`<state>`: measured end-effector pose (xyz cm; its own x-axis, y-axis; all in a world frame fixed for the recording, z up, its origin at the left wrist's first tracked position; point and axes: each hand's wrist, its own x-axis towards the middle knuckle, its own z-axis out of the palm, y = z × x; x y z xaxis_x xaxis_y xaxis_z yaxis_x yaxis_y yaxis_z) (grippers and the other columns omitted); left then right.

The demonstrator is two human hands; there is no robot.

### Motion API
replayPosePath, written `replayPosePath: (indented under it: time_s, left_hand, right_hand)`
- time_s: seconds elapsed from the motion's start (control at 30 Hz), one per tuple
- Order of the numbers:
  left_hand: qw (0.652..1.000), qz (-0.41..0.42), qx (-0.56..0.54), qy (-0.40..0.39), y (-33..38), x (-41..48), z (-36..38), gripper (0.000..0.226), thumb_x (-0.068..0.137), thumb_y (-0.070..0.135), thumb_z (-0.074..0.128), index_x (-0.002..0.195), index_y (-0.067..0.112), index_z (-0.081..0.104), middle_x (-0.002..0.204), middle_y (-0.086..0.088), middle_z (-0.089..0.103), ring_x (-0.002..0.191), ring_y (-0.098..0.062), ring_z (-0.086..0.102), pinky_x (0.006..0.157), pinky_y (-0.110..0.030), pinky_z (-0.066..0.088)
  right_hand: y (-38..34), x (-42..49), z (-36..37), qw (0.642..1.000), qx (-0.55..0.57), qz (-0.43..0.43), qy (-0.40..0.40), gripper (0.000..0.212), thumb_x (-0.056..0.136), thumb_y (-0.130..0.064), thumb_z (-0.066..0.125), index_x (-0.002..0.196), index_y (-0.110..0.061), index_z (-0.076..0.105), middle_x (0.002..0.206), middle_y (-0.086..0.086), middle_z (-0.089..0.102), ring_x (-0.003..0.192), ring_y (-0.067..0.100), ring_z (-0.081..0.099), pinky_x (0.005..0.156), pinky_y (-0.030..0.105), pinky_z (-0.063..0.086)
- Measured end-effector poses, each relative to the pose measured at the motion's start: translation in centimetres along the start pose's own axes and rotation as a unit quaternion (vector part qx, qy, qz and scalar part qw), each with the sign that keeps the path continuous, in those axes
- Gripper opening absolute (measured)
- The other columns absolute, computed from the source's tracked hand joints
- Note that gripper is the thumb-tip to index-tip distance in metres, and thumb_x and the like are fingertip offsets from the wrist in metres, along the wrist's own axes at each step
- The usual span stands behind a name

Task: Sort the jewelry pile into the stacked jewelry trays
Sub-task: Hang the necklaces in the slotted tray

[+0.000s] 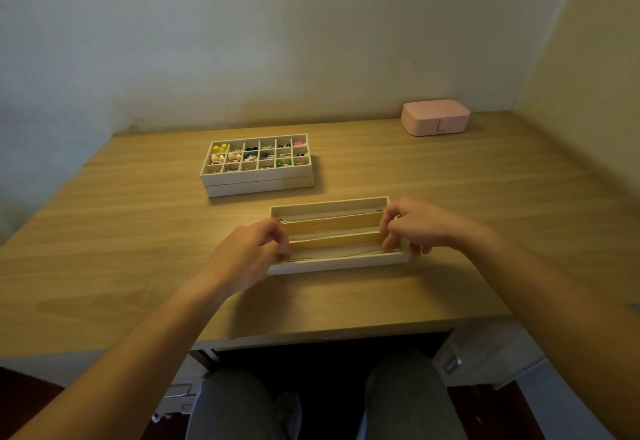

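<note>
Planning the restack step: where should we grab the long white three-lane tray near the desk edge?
Take the long white three-lane tray by its two short end walls, one hand from each side. It's long and shallow, with thin chains lying lengthwise, so a one-sided grip would probably tip it.

Chain (332, 257) in tray (339, 265) — pinched by left hand (254, 252), right hand (414, 225).

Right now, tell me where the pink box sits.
In the head view the pink box sits at the far right of the desk, by the wall, well right of the stacked compartment trays.
</note>
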<state>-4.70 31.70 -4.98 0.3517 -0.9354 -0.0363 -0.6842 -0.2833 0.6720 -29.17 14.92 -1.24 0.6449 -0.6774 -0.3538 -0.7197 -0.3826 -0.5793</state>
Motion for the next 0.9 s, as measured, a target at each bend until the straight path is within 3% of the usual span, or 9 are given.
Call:
replayPosePath:
  time_s: [0.2, 0.47, 0.67, 0.9]
  left_hand:
    - [0.999, -0.003, 0.043, 0.005, -0.67, 0.02, 0.01, 0.022, 0.088, 0.016, 0.051, 0.081, 0.033, 0.061, 0.080, 0.021, 0.073, 0.083, -0.011, 0.067, 0.078, -0.042, 0.055]
    - [0.999, 0.012, 0.047, 0.010, -0.72, 0.02, -0.13, 0.019, 0.087, 0.021, 0.051, 0.083, 0.036, 0.061, 0.083, 0.016, 0.072, 0.079, -0.014, 0.067, 0.077, -0.044, 0.056]
    - [0.990, 0.030, 0.135, 0.025, -0.62, -0.32, -0.18, 0.017, 0.093, 0.021, 0.054, 0.083, 0.034, 0.058, 0.089, 0.014, 0.071, 0.083, -0.015, 0.062, 0.075, -0.039, 0.053]
    - [0.986, 0.034, 0.166, 0.013, -0.19, -0.56, -0.02, 0.014, 0.095, 0.022, 0.052, 0.088, 0.032, 0.059, 0.091, 0.016, 0.071, 0.082, -0.014, 0.060, 0.071, -0.034, 0.050]
  right_hand:
    - [0.17, 0.38, 0.28, 1.000, -0.006, 0.017, 0.001, 0.017, 0.101, -0.010, 0.047, 0.104, -0.014, 0.063, 0.092, -0.002, 0.077, 0.058, 0.016, 0.061, 0.052, 0.028, 0.049]
    - [-0.02, 0.52, 0.47, 1.000, -0.010, 0.017, 0.015, 0.015, 0.102, -0.011, 0.049, 0.101, -0.015, 0.064, 0.090, 0.001, 0.077, 0.057, 0.014, 0.062, 0.054, 0.029, 0.051]
    - [-0.07, 0.44, 0.62, 0.999, -0.012, 0.017, 0.027, 0.018, 0.101, -0.011, 0.048, 0.100, -0.015, 0.065, 0.088, -0.001, 0.078, 0.055, 0.013, 0.064, 0.054, 0.028, 0.051]
    - [-0.04, 0.37, 0.42, 0.999, -0.020, 0.020, 0.029, 0.018, 0.101, -0.013, 0.049, 0.100, -0.015, 0.066, 0.087, -0.002, 0.078, 0.059, 0.015, 0.066, 0.056, 0.029, 0.052]
